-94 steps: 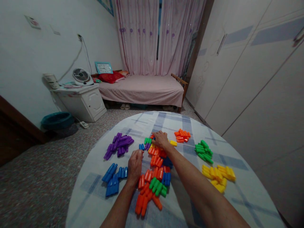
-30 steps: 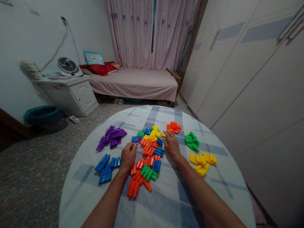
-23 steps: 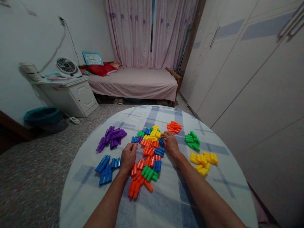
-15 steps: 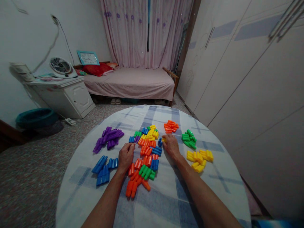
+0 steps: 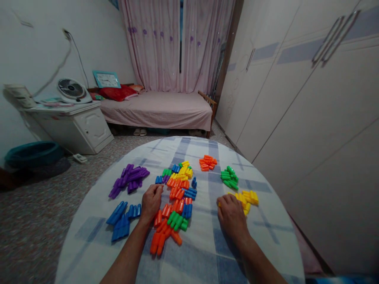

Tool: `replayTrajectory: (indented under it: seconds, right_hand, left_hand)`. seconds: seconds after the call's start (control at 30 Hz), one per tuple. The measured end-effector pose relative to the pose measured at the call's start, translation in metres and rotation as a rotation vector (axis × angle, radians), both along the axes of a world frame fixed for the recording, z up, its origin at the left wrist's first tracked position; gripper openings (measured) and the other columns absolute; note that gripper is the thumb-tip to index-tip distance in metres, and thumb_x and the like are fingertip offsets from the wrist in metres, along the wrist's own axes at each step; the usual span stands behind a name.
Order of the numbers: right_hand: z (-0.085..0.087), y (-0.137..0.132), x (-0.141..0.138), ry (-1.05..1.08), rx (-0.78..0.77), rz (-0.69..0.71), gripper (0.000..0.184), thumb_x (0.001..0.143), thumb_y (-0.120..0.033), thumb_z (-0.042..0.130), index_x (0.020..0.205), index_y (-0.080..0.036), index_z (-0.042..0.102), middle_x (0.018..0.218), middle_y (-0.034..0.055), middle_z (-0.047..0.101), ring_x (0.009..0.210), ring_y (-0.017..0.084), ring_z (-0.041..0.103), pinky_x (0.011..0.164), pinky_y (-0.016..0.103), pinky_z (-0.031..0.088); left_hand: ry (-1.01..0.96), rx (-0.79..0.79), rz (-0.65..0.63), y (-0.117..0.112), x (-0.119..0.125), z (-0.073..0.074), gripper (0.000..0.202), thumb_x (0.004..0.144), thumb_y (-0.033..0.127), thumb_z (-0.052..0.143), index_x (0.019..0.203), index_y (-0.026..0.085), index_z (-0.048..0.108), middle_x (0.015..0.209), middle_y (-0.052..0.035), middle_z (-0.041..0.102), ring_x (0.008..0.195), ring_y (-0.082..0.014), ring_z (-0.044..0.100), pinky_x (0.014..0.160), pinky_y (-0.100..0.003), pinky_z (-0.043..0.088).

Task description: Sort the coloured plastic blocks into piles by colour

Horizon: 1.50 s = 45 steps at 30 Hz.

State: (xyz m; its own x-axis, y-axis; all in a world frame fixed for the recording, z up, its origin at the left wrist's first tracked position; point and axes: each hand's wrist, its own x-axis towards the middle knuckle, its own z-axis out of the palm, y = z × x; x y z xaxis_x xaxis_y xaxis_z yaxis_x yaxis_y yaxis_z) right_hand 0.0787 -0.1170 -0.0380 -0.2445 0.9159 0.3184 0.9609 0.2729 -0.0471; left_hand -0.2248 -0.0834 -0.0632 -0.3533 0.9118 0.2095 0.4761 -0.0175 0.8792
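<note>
My left hand (image 5: pixel 152 202) rests on the table with its fingers curled, left of a joined figure of plastic bullet-shaped blocks. Whatever its fingers may hold is hidden. Orange blocks (image 5: pixel 177 184) form much of the figure, with yellow blocks (image 5: pixel 182 172) at the far end and green blocks (image 5: pixel 177 221) near me. A small blue block (image 5: pixel 194 182) stands just right of it. My right hand (image 5: pixel 232 215) is closed at the near left side of the yellow pile (image 5: pixel 250 197); a bit of yellow block (image 5: pixel 219 204) shows at its fingertips.
Purple blocks (image 5: pixel 132 177) and blue blocks (image 5: pixel 121 227) lie on the left of the round table. An orange pile (image 5: pixel 207 162) and a green pile (image 5: pixel 229 177) lie at the far right. Beyond are a bed (image 5: pixel 160 106), a cabinet (image 5: pixel 94 128) and a wardrobe (image 5: pixel 310 130).
My right hand has moved from beside the figure back and right to the yellow pile, uncovering the small blue block. My left hand stays beside the figure. The view has shifted slightly.
</note>
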Motion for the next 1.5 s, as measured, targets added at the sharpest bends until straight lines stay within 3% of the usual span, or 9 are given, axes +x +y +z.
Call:
replayTrajectory:
  seconds: [0.17, 0.27, 0.5, 0.73, 1.03, 1.13, 1.27, 1.37, 1.5]
  right_hand:
    - [0.000, -0.006, 0.006, -0.003, 0.024, -0.026, 0.011, 0.083, -0.015, 0.051, 0.082, -0.021, 0.060, 0.090, 0.0086, 0.060, 0.090, 0.025, 0.050, 0.079, 0.038, 0.037]
    - [0.004, 0.001, 0.002, 0.085, 0.056, -0.004, 0.014, 0.084, -0.016, 0.051, 0.090, -0.021, 0.062, 0.096, 0.0089, 0.062, 0.095, 0.026, 0.052, 0.082, 0.038, 0.039]
    - [0.020, 0.056, -0.046, 0.356, -0.008, 0.126, 0.028, 0.085, -0.023, 0.052, 0.111, -0.021, 0.061, 0.113, 0.0087, 0.064, 0.108, 0.024, 0.055, 0.092, 0.038, 0.042]
    - [0.018, 0.122, -0.097, 0.323, -0.163, 0.106, 0.041, 0.085, -0.027, 0.053, 0.126, -0.020, 0.054, 0.128, 0.0111, 0.060, 0.118, 0.025, 0.053, 0.097, 0.039, 0.040]
    - [0.003, 0.134, -0.112, 0.287, -0.223, 0.016, 0.038, 0.085, -0.025, 0.050, 0.122, -0.019, 0.056, 0.116, 0.0099, 0.064, 0.108, 0.023, 0.058, 0.090, 0.034, 0.042]
    - [0.006, 0.129, -0.109, 0.389, -0.168, 0.019, 0.035, 0.085, -0.025, 0.051, 0.118, -0.020, 0.058, 0.114, 0.0098, 0.065, 0.105, 0.022, 0.059, 0.089, 0.034, 0.044]
    - [0.015, 0.111, -0.084, 0.579, 0.024, 0.065, 0.034, 0.084, -0.026, 0.051, 0.117, -0.020, 0.060, 0.113, 0.0086, 0.065, 0.106, 0.022, 0.058, 0.092, 0.036, 0.045]
    - [0.019, 0.089, -0.046, 0.593, 0.158, 0.057, 0.035, 0.084, -0.028, 0.049, 0.116, -0.018, 0.060, 0.113, 0.0103, 0.065, 0.105, 0.024, 0.058, 0.094, 0.040, 0.044]
    - [0.016, 0.056, 0.017, 0.494, 0.222, -0.101, 0.035, 0.084, -0.030, 0.047, 0.113, -0.017, 0.061, 0.109, 0.0114, 0.065, 0.101, 0.025, 0.057, 0.091, 0.042, 0.044]
  left_hand:
    - [0.006, 0.000, -0.006, 0.000, 0.000, 0.000, 0.036, 0.083, 0.045, 0.043, 0.087, 0.018, 0.067, 0.083, -0.0061, 0.069, 0.081, -0.0210, 0.063, 0.075, -0.032, 0.047]
    - [0.009, 0.009, -0.001, 0.000, 0.001, 0.001, 0.036, 0.082, 0.046, 0.043, 0.084, 0.018, 0.067, 0.081, -0.0058, 0.069, 0.080, -0.0209, 0.062, 0.074, -0.032, 0.047]
    - [0.009, 0.023, 0.000, 0.000, 0.002, 0.002, 0.036, 0.082, 0.046, 0.044, 0.083, 0.018, 0.067, 0.079, -0.0050, 0.068, 0.078, -0.0206, 0.062, 0.073, -0.032, 0.047]
    - [-0.009, 0.022, 0.000, 0.000, 0.001, 0.003, 0.034, 0.081, 0.042, 0.045, 0.085, 0.018, 0.068, 0.082, -0.0055, 0.069, 0.079, -0.0205, 0.063, 0.073, -0.031, 0.048]
    - [-0.025, 0.017, -0.006, -0.001, 0.002, 0.002, 0.033, 0.082, 0.042, 0.046, 0.086, 0.018, 0.068, 0.083, -0.0059, 0.069, 0.080, -0.0208, 0.063, 0.075, -0.032, 0.047]
    - [-0.013, 0.020, -0.006, 0.000, 0.001, 0.000, 0.033, 0.081, 0.041, 0.046, 0.085, 0.018, 0.068, 0.083, -0.0058, 0.069, 0.080, -0.0206, 0.063, 0.075, -0.032, 0.047]
    - [0.008, 0.008, -0.005, 0.002, -0.002, -0.004, 0.036, 0.081, 0.044, 0.045, 0.087, 0.017, 0.068, 0.084, -0.0063, 0.070, 0.081, -0.0208, 0.063, 0.076, -0.032, 0.048]
    - [0.016, -0.014, 0.000, 0.003, -0.003, -0.006, 0.038, 0.080, 0.046, 0.045, 0.090, 0.016, 0.068, 0.088, -0.0074, 0.070, 0.085, -0.0219, 0.063, 0.078, -0.033, 0.047]
    - [0.005, -0.032, -0.005, 0.003, -0.004, -0.006, 0.040, 0.078, 0.047, 0.046, 0.091, 0.016, 0.068, 0.090, -0.0080, 0.070, 0.087, -0.0231, 0.063, 0.080, -0.034, 0.047]
